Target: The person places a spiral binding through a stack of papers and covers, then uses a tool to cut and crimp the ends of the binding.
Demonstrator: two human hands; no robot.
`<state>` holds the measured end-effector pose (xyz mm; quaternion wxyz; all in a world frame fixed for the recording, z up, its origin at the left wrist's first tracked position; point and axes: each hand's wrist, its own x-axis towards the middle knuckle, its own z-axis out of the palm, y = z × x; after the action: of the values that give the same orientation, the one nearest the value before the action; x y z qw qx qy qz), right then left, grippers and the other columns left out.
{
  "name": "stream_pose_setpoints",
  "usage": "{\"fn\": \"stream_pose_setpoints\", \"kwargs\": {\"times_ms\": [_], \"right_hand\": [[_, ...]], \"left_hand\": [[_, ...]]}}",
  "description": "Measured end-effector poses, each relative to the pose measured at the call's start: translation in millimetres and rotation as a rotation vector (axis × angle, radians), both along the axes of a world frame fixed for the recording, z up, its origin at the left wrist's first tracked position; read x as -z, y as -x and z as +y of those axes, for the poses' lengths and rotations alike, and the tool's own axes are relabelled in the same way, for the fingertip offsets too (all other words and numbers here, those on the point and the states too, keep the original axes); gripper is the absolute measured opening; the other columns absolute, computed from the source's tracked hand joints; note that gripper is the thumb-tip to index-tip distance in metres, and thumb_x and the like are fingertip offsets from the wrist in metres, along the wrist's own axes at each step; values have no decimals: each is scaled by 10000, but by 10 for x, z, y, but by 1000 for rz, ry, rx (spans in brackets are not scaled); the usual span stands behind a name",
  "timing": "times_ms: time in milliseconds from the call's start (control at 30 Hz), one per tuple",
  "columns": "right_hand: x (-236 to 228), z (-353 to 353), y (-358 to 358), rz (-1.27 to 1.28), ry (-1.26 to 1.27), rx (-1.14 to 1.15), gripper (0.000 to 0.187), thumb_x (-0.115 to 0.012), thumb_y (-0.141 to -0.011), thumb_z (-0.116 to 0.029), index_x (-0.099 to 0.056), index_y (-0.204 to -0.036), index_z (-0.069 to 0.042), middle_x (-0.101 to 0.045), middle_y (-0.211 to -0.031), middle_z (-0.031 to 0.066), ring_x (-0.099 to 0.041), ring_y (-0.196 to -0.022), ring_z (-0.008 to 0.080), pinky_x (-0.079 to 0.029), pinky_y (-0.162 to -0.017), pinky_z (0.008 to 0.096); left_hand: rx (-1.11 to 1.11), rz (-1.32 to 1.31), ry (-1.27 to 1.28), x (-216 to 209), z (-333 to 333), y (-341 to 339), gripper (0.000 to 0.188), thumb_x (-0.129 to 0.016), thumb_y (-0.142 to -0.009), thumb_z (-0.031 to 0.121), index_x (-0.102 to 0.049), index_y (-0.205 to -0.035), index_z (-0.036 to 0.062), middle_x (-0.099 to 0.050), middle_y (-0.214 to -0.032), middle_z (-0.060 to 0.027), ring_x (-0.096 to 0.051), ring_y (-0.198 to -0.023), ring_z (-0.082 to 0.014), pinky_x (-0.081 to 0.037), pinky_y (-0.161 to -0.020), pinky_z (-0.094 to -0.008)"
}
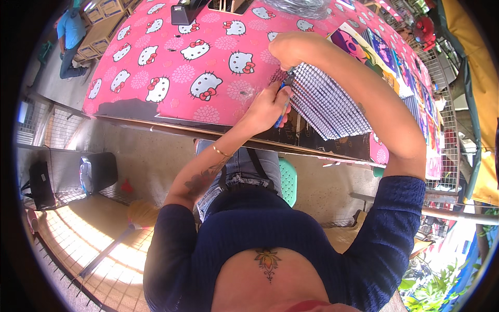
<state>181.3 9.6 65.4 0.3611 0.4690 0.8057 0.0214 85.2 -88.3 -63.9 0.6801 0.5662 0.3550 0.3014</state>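
My left hand (267, 107) is closed around blue-handled pliers (282, 106), with their dark jaws pointing up and away from me. Just beyond the jaws, my right hand (293, 49) is bent down with its fingers curled; what they grip is hidden. A dark, thin, mesh-like bit (277, 76) shows under that hand. Beside the pliers, a stack with close rows of dark, coil-like lines on white (330, 104) lies at the table's near edge, partly under my right forearm.
The table wears a pink cat-patterned cover (171, 67), torn at the near edge. Colourful printed covers (358, 49) lie to the right. Clear plastic wrap (299, 6) and a black holder (182, 14) sit at the back. A green stool (288, 182) is below; a person (71, 36) stands far left.
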Motion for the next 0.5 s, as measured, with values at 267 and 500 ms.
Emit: {"fn": "stream_pose_setpoints", "kwargs": {"times_ms": [267, 500], "right_hand": [[5, -3, 10, 77, 9, 33, 324, -787, -818, -209, -729, -1005, 49, -717, -969, 224, -707, -886, 363, -561, -726, 459], [31, 4, 65, -7, 4, 57, 256, -778, -792, -115, -739, -997, 32, -718, -1006, 205, -712, -879, 344, -566, -689, 449]], "left_hand": [[-97, -103, 119, 82, 14, -17, 363, -432, -1058, 311, -534, -1122, -31, -634, -808, -101, -681, -641, -195, -569, -543, -335], [-7, 12, 10, 46, 4, 32, 381, -443, -1063, 328, -537, -1161, -27, -654, -847, -101, -704, -701, -209, -588, -578, -326]]}}
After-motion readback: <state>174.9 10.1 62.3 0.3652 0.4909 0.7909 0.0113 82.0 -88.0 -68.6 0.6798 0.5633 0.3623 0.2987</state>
